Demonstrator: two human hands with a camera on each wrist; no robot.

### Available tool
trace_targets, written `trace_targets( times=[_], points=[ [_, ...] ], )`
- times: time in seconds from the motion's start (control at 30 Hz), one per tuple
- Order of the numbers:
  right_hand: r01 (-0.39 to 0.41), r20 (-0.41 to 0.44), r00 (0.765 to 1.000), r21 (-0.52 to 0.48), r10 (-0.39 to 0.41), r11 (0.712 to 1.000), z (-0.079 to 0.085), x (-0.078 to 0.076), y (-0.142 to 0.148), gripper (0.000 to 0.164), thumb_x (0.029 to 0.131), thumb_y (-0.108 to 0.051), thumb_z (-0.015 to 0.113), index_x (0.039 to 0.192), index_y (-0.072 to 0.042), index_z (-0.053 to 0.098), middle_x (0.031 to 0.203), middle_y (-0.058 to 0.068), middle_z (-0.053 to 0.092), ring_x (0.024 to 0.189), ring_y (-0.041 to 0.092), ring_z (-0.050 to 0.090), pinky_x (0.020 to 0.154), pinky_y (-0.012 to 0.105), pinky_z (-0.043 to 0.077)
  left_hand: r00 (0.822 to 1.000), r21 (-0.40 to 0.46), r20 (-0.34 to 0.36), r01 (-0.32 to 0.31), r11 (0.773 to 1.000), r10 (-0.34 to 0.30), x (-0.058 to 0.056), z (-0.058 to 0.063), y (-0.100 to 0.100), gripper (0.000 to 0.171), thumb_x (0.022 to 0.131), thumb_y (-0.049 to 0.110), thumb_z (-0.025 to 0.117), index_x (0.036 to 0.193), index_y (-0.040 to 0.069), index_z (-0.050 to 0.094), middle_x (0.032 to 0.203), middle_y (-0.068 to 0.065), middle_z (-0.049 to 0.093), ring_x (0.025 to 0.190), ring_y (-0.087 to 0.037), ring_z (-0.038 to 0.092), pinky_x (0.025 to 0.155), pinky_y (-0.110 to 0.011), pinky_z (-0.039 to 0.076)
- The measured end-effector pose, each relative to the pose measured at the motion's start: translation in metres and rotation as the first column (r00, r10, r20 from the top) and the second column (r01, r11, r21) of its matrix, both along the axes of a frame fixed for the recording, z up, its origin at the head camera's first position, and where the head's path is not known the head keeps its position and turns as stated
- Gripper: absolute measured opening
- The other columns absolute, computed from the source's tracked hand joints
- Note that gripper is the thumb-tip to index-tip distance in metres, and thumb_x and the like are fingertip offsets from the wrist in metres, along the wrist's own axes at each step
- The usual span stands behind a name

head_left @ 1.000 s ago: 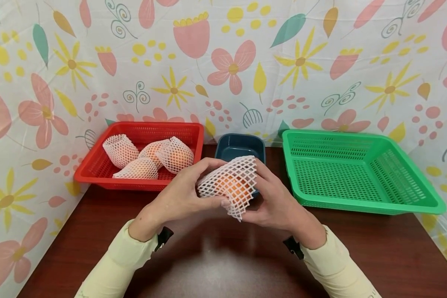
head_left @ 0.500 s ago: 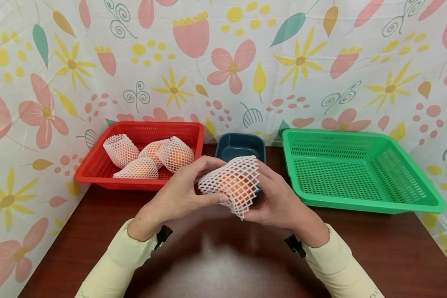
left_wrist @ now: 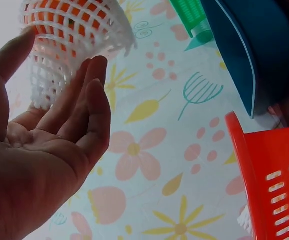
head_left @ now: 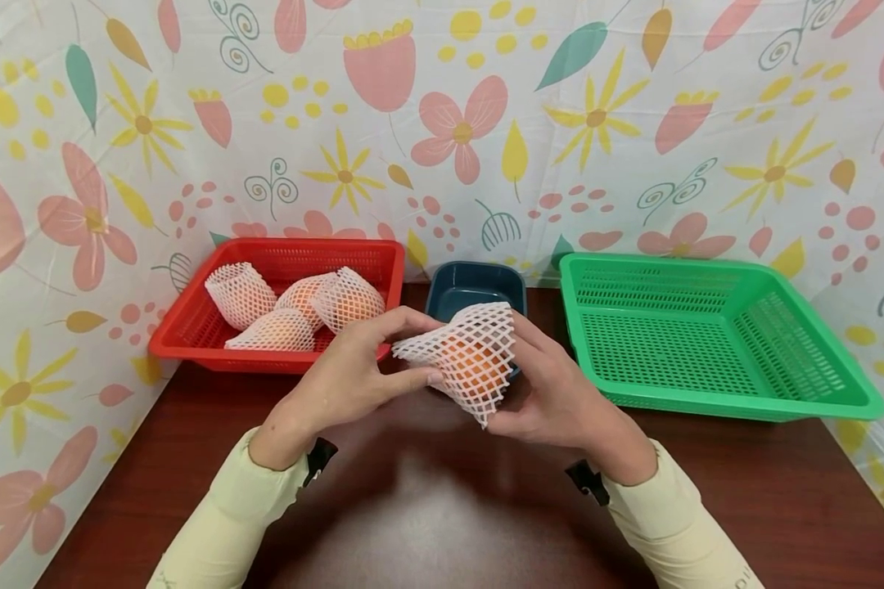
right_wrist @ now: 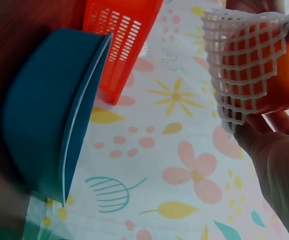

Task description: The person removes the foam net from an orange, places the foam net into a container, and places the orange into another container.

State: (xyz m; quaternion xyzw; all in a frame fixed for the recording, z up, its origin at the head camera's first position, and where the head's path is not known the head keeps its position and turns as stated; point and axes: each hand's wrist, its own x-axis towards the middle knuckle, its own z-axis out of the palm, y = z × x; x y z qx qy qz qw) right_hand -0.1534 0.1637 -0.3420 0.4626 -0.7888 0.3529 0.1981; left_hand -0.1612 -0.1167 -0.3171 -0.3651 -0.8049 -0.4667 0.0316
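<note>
While gripped above the table (head_left: 442, 523) by left hand (head_left: 346, 380) and right hand (head_left: 552, 393): one netted orange (head_left: 467, 360). Three more netted fruits (head_left: 295, 307) in one red basket (head_left: 184, 331); beside, one blue tub (head_left: 475, 286), one green basket (head_left: 707, 335).

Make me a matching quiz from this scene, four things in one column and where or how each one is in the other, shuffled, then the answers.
1. red basket
2. green basket
3. blue tub
4. netted orange

a. held in both hands
b. at the right, nothing inside
c. between the two baskets
d. at the left, holds netted fruit

Pairs: 1-d, 2-b, 3-c, 4-a
</note>
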Motion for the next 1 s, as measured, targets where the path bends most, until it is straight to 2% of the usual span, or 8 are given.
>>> trace_targets(
  times=[0.23,0.43,0.63,0.77,1.0],
  points=[
    [-0.012,0.015,1.0,0.019,0.012,1.0,0.0017,-0.0017,0.0036,0.076,0.067,-0.015,0.09,0.138,-0.009,0.061,0.143,0.009,0.053,0.127,0.021,0.052,0.103,0.024,0.047,0.999,0.065,-0.018,-0.027,0.998,0.029,-0.0027,-0.0005,0.0009,0.035,0.089,0.021,0.087,0.122,0.03,0.077,0.118,0.017,0.075,0.11,-0.008,0.068,0.095,-0.033,0.057],
    [0.012,-0.003,1.0,0.036,-0.012,0.999,0.0041,-0.0008,0.005,0.069,0.069,-0.015,0.082,0.135,-0.01,0.063,0.141,0.006,0.054,0.126,0.02,0.051,0.102,0.025,0.047,0.996,0.064,-0.032,-0.087,0.994,0.089,-0.0026,-0.0013,-0.0005,0.028,0.089,0.02,0.088,0.114,0.03,0.078,0.108,0.017,0.075,0.104,-0.008,0.067,0.091,-0.03,0.056],
    [0.013,-0.056,0.998,0.01,-0.012,1.0,0.0057,-0.0015,0.0043,0.049,0.066,-0.012,0.076,0.113,-0.008,0.062,0.126,0.006,0.055,0.114,0.018,0.053,0.09,0.023,0.047,0.991,0.05,-0.018,-0.131,0.99,0.132,-0.0022,-0.0002,-0.002,0.024,0.09,0.019,0.087,0.109,0.029,0.078,0.103,0.015,0.074,0.098,-0.01,0.066,0.088,-0.031,0.057],
    [0.012,-0.042,0.999,0.009,-0.012,1.0,0.0059,-0.001,0.0046,0.046,0.068,-0.014,0.078,0.111,-0.008,0.061,0.125,0.006,0.054,0.113,0.017,0.053,0.089,0.023,0.047,0.993,0.034,-0.011,-0.113,0.993,0.114,-0.0028,-0.0006,-0.0023,0.027,0.09,0.017,0.086,0.113,0.026,0.074,0.105,0.013,0.074,0.099,-0.009,0.067,0.09,-0.032,0.057],
    [0.032,-0.005,0.999,0.054,-0.032,0.998,0.0069,0.0021,0.0044,0.051,0.071,-0.019,0.083,0.116,-0.008,0.06,0.13,0.006,0.053,0.118,0.018,0.053,0.095,0.022,0.049,1.0,0.023,0.002,-0.024,0.999,0.024,-0.0032,-0.0023,-0.0004,0.05,0.089,0.017,0.087,0.134,0.021,0.067,0.125,0.013,0.071,0.108,-0.009,0.067,0.095,-0.034,0.058]
  ],
)
